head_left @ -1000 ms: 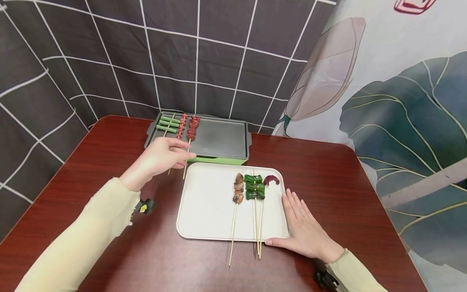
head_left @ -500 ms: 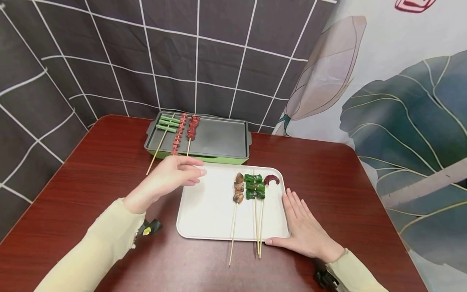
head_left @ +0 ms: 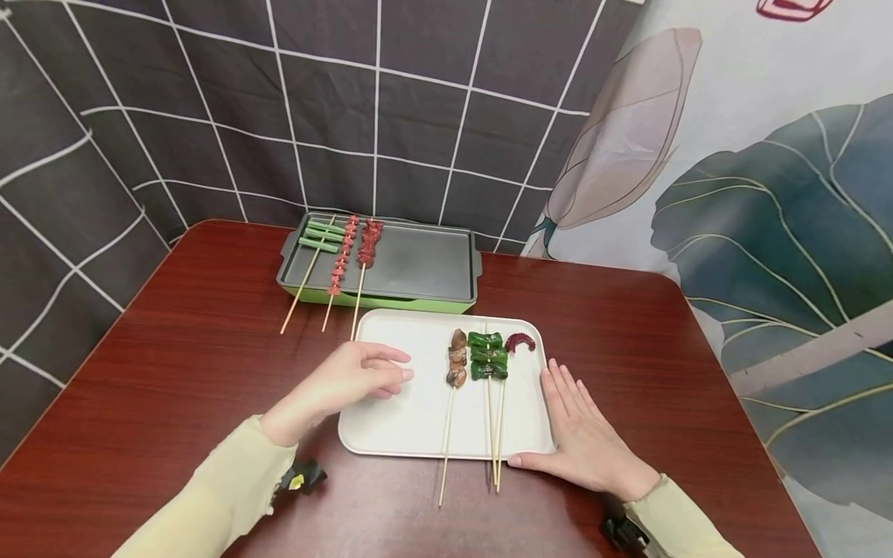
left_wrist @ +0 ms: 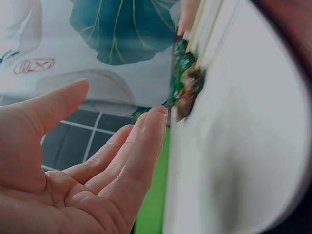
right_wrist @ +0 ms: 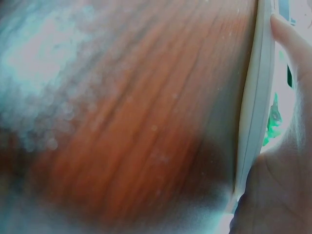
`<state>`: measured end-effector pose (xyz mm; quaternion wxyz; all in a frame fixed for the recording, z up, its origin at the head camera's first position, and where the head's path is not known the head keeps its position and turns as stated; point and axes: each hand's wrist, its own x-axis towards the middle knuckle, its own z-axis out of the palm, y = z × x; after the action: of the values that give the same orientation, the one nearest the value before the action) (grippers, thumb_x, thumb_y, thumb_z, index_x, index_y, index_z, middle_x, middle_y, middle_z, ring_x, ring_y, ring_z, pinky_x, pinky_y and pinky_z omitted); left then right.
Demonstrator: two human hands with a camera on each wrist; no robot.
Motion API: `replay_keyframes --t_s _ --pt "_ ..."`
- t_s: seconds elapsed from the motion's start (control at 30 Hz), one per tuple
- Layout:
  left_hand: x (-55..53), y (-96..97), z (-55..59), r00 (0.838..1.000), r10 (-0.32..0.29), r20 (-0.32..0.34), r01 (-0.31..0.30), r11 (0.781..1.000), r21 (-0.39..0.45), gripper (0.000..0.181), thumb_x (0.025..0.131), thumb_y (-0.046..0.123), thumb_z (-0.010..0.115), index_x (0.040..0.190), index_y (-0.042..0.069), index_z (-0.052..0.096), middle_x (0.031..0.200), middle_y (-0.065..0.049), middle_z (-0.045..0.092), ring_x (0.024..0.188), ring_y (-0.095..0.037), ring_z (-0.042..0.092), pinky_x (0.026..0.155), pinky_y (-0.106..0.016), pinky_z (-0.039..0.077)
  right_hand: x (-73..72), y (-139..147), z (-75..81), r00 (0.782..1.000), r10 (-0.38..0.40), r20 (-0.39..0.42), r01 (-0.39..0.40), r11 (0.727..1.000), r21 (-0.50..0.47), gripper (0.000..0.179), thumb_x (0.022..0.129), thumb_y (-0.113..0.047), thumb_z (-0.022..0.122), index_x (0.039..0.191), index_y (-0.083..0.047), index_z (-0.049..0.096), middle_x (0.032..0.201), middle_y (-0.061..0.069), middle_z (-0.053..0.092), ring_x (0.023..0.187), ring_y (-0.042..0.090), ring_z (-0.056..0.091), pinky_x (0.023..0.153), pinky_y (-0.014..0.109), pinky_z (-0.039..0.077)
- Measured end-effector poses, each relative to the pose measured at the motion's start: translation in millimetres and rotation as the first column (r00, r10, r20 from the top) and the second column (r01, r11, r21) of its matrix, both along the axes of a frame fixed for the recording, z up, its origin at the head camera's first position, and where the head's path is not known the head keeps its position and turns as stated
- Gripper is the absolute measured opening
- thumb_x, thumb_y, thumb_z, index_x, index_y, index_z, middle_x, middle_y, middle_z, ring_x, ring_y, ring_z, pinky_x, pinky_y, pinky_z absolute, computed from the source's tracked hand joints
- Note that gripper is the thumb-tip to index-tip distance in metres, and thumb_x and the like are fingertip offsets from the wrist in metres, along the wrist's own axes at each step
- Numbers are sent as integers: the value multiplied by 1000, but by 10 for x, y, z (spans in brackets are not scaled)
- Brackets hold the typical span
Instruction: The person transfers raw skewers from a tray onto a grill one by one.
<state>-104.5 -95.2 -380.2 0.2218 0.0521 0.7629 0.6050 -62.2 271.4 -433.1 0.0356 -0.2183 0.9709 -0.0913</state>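
My left hand (head_left: 356, 381) hovers over the left part of the white tray (head_left: 412, 434), and the left wrist view shows its thumb and fingers apart with nothing between them. At the tray's right edge, my right hand (head_left: 589, 438) lies with straight fingers along the rim and its thumb at the front corner. On the tray are a skewer of brown pieces (head_left: 456, 358), a skewer of folded green leaves (head_left: 488, 356) and a dark red curled tentacle skewer (head_left: 519, 342). Their bare sticks stick out over the front rim.
Behind the tray stands a green grill with a grey plate (head_left: 425, 263). Green stalks on a skewer (head_left: 322, 236), a skewer of small red pieces (head_left: 340, 263) and a red meat skewer (head_left: 370, 242) lie on its left side. Sticks overhang its front. A tiled-pattern cloth (head_left: 335, 101) hangs behind.
My left hand has let go of the red meat skewer's stick at the grill and come back toward me, rightward over the tray. The right hand has stayed at the tray edge.
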Motion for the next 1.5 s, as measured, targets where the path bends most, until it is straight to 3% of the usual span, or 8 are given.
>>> replay_keyframes --t_s 0.2,0.37,0.6,0.93,1.13,1.5 --pt "93 110 -198 998 -51 27 50 998 34 46 93 21 75 126 -9 64 104 -15 74 89 -25 72 82 -37 62 0 -2 11 1000 -3 4 3 1000 0 131 77 -86 60 158 9 18 164 27 13 151 41 13 121 58 19" --pt "182 204 -281 994 -76 79 69 994 87 45 92 19 76 124 -10 63 104 -15 74 89 -26 72 82 -37 62 1 -3 9 1000 0 3 0 1000 -3 131 77 -85 60 157 9 17 164 27 14 151 42 14 120 58 20" --pt "265 328 -312 982 -125 144 98 979 180 47 94 15 74 127 -15 59 107 -19 72 91 -30 72 82 -38 62 -3 2 9 1000 -1 11 1 1000 -3 132 77 -85 60 158 9 16 164 27 13 151 42 14 120 58 19" --pt "314 448 -330 981 -117 152 95 985 147 49 93 16 75 126 -16 59 103 -18 73 88 -30 73 79 -37 63 -7 11 -9 1000 -6 15 7 1000 -12 132 77 -85 61 158 7 16 165 26 12 152 40 11 122 55 17" --pt "311 470 -347 980 -109 165 83 984 155 49 93 16 74 125 -17 59 98 -18 74 87 -30 74 78 -36 63 6 2 -30 1000 -2 -8 2 999 -39 131 76 -83 65 158 8 20 164 27 16 150 42 15 122 55 17" --pt "285 498 -337 977 -121 173 92 982 163 47 94 17 73 125 -16 61 95 -18 74 83 -28 74 74 -36 63 -17 5 -10 999 -17 30 17 1000 -5 133 75 -87 61 159 7 16 166 24 11 152 40 11 122 55 15"
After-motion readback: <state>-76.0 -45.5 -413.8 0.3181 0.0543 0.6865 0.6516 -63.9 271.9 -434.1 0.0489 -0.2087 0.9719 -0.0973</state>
